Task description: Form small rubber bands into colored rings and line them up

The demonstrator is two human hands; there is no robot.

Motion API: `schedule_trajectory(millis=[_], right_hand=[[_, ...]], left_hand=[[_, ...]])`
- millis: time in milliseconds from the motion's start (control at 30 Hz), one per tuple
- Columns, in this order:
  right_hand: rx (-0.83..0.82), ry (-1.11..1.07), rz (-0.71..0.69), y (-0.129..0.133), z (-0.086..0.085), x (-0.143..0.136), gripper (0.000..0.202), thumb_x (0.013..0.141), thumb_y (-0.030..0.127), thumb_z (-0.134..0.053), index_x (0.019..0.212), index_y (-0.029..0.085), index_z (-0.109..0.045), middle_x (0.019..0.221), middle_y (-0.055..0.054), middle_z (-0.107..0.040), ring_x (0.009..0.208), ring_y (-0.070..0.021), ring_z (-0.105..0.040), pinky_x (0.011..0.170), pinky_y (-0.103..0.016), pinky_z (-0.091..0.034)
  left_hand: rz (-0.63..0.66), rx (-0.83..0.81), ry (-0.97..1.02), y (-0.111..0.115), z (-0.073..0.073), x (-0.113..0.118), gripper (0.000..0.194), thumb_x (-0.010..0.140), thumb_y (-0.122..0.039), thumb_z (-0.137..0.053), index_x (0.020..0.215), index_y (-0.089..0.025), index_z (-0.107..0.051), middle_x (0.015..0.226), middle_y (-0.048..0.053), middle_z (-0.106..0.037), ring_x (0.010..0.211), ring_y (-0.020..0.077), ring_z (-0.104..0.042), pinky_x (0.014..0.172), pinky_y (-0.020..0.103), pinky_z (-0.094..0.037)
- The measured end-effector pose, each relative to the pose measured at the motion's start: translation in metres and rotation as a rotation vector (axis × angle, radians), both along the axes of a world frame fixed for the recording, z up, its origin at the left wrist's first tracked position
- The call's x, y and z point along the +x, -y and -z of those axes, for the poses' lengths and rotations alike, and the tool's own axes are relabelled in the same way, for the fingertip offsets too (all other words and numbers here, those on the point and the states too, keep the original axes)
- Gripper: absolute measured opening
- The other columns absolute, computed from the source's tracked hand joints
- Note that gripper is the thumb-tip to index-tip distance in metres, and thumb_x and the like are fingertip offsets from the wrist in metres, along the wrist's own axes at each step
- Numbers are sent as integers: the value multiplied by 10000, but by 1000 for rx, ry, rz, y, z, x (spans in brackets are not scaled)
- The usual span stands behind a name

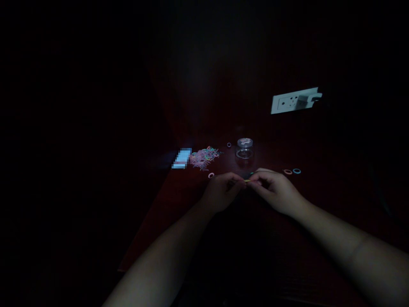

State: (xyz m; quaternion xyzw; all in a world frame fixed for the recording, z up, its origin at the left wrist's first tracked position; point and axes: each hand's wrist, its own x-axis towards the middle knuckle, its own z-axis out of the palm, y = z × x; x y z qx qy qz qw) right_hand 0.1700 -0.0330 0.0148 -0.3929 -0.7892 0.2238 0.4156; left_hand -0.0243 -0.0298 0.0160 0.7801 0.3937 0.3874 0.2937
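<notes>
Over the dark red table, my left hand [220, 192] and my right hand [278, 191] meet fingertip to fingertip. Both pinch a small yellow elastic band [247, 181], most of it hidden by the fingers. A bit of green [252, 173] shows by my right fingertips; its kind is unclear. Just beyond my left hand lies a pale pink hair tie [211, 175]. To the right of my right hand are an orange hair tie [288, 172] and a blue hair tie [297, 171].
A heap of thin coloured elastic bands [204, 157] lies beside a bright, blurred-out rectangle [182, 158] at the table's left edge. Beyond my hands stands a clear round container [244, 153], with a small ring [229, 145] nearby. A wall socket [295, 101] holds a plug.
</notes>
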Motion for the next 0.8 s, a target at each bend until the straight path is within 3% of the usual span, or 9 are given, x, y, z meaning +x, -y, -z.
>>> schedule_trajectory(millis=[233, 467, 800], right_hand=[[3, 24, 22, 2, -2, 0, 220, 907, 315, -564, 753, 192, -664, 705, -29, -595, 641, -157, -536, 585, -283, -433], [-15, 18, -19, 1, -2, 1, 307, 935, 354, -513, 713, 185, -642, 699, -28, -593, 642, -158, -557, 603, -294, -438], [-20, 30, -59, 1, 3, 0, 163, 897, 255, -562, 763, 192, -629, 692, 3, -534, 623, -129, -494, 565, -258, -412]], left_hand=[[32, 24, 6, 3, -1, 1, 135, 869, -283, -621, 941, -177, -665, 877, 21, -718, 734, 120, -649, 694, 246, -514], [1, 37, -19, 1, 1, 0, 136, 878, -303, -608, 854, -171, -634, 789, 7, -688, 682, 112, -621, 642, 237, -488], [-2, 42, -3, 1, 0, 1, 153, 875, -324, -612, 888, -173, -631, 819, 21, -693, 708, 123, -631, 637, 237, -491]])
